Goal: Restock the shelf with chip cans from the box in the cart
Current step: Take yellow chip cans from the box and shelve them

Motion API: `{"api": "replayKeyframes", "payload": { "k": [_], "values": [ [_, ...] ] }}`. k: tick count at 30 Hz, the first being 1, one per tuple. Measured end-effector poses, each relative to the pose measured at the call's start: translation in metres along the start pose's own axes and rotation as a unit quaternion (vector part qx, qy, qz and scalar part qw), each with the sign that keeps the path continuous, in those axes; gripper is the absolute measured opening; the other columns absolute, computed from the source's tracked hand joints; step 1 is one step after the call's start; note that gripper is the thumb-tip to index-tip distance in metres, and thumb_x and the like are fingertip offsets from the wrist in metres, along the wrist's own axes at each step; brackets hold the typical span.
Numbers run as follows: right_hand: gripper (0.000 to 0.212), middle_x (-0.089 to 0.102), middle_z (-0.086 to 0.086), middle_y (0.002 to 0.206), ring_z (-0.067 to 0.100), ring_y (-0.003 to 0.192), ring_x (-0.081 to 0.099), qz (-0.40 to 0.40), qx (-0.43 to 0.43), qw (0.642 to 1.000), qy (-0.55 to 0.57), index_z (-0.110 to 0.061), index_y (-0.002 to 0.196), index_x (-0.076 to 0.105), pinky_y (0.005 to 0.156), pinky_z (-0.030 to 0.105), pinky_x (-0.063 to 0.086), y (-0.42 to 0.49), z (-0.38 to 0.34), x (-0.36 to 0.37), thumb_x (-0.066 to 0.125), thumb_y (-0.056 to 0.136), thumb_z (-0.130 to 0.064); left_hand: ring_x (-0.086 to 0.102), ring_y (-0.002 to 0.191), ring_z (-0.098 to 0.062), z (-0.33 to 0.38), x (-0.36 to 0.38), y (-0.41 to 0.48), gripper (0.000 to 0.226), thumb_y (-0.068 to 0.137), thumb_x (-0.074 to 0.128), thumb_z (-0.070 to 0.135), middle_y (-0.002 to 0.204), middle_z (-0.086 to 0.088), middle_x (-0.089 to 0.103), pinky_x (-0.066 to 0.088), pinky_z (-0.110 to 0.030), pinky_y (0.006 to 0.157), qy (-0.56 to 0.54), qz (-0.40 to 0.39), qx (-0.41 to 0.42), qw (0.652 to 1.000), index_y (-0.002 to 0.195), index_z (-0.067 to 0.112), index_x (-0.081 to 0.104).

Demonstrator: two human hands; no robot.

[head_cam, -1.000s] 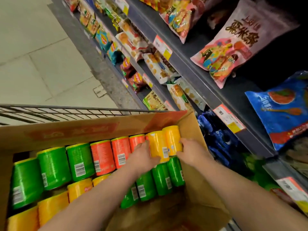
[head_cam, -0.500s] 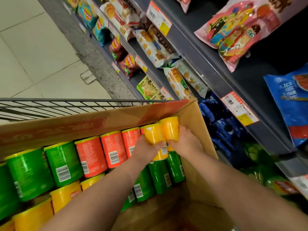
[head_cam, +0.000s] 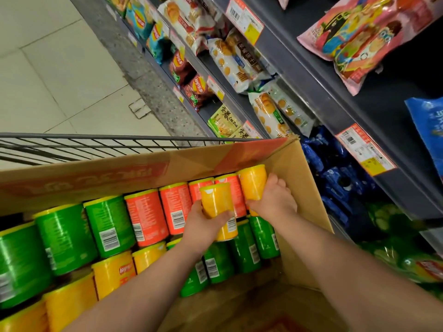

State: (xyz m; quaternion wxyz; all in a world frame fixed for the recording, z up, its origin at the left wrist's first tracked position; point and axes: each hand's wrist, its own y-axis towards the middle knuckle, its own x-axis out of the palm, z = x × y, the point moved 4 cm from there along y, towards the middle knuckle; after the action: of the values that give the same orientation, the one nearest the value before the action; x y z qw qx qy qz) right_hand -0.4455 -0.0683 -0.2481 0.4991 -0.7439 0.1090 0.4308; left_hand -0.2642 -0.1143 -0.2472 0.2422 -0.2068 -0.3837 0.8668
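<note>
Yellow can (head_cam: 217, 202) sits at twelve o'clock of my left hand (head_cam: 203, 224); a second yellow can (head_cam: 253, 185) lies at eleven o'clock of my right hand (head_cam: 273, 202), both in the cardboard box (head_cam: 299, 188). The wire cart (head_cam: 96, 142) shows at ten o'clock with tiled floor (head_cam: 60, 68) beyond it, and the shelf (head_cam: 335, 92) at two. Each hand's fingers curl round its can.
</note>
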Motion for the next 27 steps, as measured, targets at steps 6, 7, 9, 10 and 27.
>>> {"api": "replayKeyframes", "payload": {
  "k": [6, 7, 9, 10, 27],
  "values": [
    [0.071, 0.039, 0.007, 0.123, 0.028, 0.106, 0.056, -0.052, 0.007, 0.996, 0.075, -0.017, 0.128, 0.039, 0.085, 0.036, 0.047, -0.023, 0.010, 0.008, 0.074, 0.071, -0.039, 0.065, 0.093, -0.020, -0.003, 0.002, -0.010, 0.048, 0.076, 0.078, 0.027, 0.102, 0.002, 0.063, 0.055, -0.040, 0.084, 0.014, -0.012, 0.002, 1.000, 0.112, 0.021, 0.047],
    [0.070, 0.040, 0.007, 0.122, 0.028, 0.107, 0.055, -0.052, 0.013, 0.995, 0.088, -0.018, 0.129, 0.039, 0.087, 0.036, 0.047, -0.028, 0.015, 0.008, 0.073, 0.071, -0.039, 0.064, 0.093, -0.020, -0.003, 0.003, -0.013, 0.047, 0.077, 0.078, 0.028, 0.100, 0.002, 0.062, 0.055, -0.040, 0.084, 0.021, -0.014, 0.005, 1.000, 0.111, 0.022, 0.045],
    [0.071, 0.044, 0.007, 0.122, 0.028, 0.109, 0.055, -0.052, 0.024, 0.992, 0.110, -0.020, 0.130, 0.038, 0.089, 0.038, 0.047, -0.038, 0.023, 0.007, 0.072, 0.070, -0.040, 0.063, 0.091, -0.020, 0.001, 0.005, -0.018, 0.049, 0.077, 0.077, 0.029, 0.099, 0.003, 0.060, 0.055, -0.037, 0.081, 0.029, -0.018, 0.008, 0.999, 0.110, 0.024, 0.042],
    [0.073, 0.047, 0.006, 0.121, 0.028, 0.108, 0.056, -0.053, 0.028, 0.991, 0.121, -0.021, 0.130, 0.038, 0.090, 0.040, 0.048, -0.044, 0.027, 0.006, 0.072, 0.069, -0.041, 0.062, 0.090, -0.019, 0.003, 0.006, -0.022, 0.049, 0.077, 0.077, 0.029, 0.099, 0.003, 0.060, 0.054, -0.035, 0.079, 0.031, -0.023, 0.008, 0.999, 0.110, 0.025, 0.041],
    [0.057, 0.055, -0.001, 0.113, 0.018, 0.102, 0.056, 0.060, 0.023, 0.943, 0.326, -0.032, 0.119, 0.043, 0.087, 0.035, 0.047, -0.172, 0.094, -0.046, 0.073, 0.071, -0.030, 0.060, 0.093, -0.019, 0.042, 0.052, -0.110, 0.051, 0.075, 0.079, 0.028, 0.107, -0.001, 0.061, 0.047, -0.030, 0.080, 0.083, -0.089, 0.134, 0.983, 0.117, 0.023, 0.050]
  ]
}}
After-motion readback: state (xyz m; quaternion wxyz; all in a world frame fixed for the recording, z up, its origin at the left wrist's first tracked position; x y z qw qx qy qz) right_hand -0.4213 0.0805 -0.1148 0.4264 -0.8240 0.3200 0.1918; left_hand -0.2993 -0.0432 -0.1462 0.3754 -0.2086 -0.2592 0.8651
